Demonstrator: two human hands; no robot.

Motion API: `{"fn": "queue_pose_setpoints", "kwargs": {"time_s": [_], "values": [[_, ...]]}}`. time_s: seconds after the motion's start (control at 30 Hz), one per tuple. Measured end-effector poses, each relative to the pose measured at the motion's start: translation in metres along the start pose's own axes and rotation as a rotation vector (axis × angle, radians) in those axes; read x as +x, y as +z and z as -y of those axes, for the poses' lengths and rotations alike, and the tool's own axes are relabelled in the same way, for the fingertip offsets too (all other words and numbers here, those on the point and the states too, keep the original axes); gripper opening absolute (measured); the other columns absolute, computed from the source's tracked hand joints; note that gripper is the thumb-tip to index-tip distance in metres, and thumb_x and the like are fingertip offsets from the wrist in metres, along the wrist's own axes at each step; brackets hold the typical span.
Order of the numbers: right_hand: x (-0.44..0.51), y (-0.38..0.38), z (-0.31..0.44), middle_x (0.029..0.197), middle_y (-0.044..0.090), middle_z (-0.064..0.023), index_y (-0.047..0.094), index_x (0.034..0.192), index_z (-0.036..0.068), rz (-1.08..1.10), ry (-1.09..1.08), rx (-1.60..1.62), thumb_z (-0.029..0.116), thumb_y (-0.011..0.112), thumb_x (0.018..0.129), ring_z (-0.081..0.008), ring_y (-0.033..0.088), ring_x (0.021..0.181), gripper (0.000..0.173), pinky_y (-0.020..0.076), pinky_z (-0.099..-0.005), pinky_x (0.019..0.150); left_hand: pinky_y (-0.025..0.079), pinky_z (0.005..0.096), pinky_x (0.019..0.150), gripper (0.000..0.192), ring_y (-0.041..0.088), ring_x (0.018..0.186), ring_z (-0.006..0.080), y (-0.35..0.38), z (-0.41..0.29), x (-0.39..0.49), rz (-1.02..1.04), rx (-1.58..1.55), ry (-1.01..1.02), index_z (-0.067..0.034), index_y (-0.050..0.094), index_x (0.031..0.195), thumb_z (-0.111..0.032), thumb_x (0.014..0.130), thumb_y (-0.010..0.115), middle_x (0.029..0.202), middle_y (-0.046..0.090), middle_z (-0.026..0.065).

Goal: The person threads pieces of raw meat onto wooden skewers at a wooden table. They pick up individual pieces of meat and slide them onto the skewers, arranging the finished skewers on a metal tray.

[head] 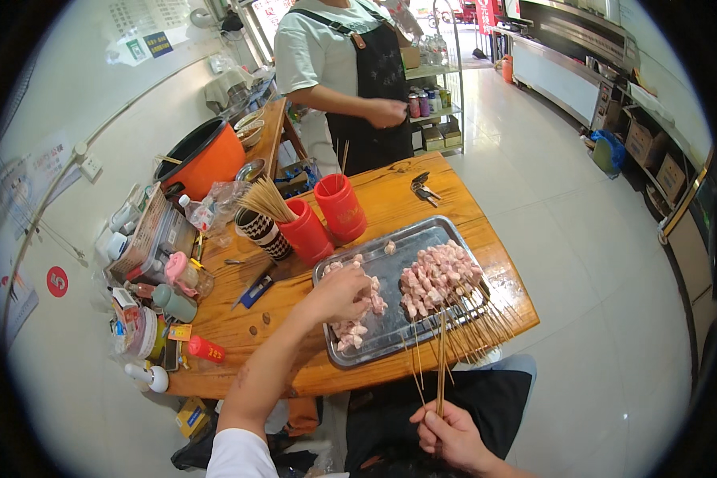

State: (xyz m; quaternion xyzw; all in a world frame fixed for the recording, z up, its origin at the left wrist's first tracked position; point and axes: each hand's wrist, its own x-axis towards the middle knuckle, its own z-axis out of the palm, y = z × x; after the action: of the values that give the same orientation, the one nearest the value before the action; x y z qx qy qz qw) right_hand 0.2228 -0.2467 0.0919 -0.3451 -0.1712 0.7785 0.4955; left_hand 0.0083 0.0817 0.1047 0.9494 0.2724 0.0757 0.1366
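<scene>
My left hand reaches over the left part of a metal tray, its fingers down at loose pieces of raw meat; whether it pinches a piece is hidden. Low in the view, my right hand grips several thin bamboo skewers pointing up toward the tray's near edge. Skewered raw meat is piled on the tray's right side, the bare stick ends jutting over the near edge. A single small piece of meat lies by the far rim.
Behind the tray stand two red cups, one full of skewers, and a patterned tumbler. Keys and a blue-handled knife lie on the wooden table. Bottles and baskets crowd the left. Across the table stands a person in a black apron.
</scene>
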Motion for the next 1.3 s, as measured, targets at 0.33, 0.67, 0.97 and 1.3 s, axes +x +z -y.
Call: {"fn": "queue_pose_setpoints", "kwargs": {"time_s": [0.33,0.67,0.97,1.3], "values": [[0.04,0.016,0.03,0.069,0.061,-0.0018,0.068,0.11,0.0,-0.167,-0.216,-0.579,0.017,0.053,0.113,-0.0096,0.055,0.059,0.022,0.0445,-0.0271,0.056,0.063,0.0333,0.071,0.022,0.078,0.088,0.0224,-0.004,-0.021,-0.014,-0.354,-1.301,-0.498,0.002,0.067,0.109,-0.02,0.108,0.065,0.102,0.077,0.0161],[0.071,0.027,0.026,0.067,0.067,-0.0132,0.07,0.105,-0.003,-0.327,-0.387,-0.899,0.012,0.058,0.107,-0.0245,0.069,0.059,0.02,0.0528,-0.0371,0.06,0.066,0.0466,0.094,0.02,0.077,0.107,0.0362,0.003,-0.06,-0.018,-0.509,-1.738,-0.527,0.006,0.063,0.116,-0.013,0.109,0.063,0.113,0.074,0.0252],[0.075,0.026,0.021,0.066,0.068,-0.0104,0.07,0.105,-0.004,-0.386,-0.372,-0.787,0.013,0.057,0.108,-0.0185,0.068,0.059,0.022,0.0527,-0.0335,0.059,0.066,0.0489,0.094,0.016,0.078,0.104,0.0373,0.01,-0.067,-0.013,-0.569,-1.71,-0.451,0.006,0.063,0.112,-0.01,0.109,0.062,0.112,0.073,0.0259],[0.078,0.028,0.026,0.066,0.068,-0.0125,0.073,0.106,-0.002,-0.38,-0.448,-0.824,0.014,0.06,0.106,-0.0209,0.07,0.058,0.021,0.0524,-0.0342,0.058,0.067,0.0474,0.09,0.017,0.079,0.099,0.0352,0.008,-0.071,-0.015,-0.517,-1.702,-0.399,0.005,0.066,0.108,-0.012,0.109,0.063,0.106,0.075,0.0227]]}}
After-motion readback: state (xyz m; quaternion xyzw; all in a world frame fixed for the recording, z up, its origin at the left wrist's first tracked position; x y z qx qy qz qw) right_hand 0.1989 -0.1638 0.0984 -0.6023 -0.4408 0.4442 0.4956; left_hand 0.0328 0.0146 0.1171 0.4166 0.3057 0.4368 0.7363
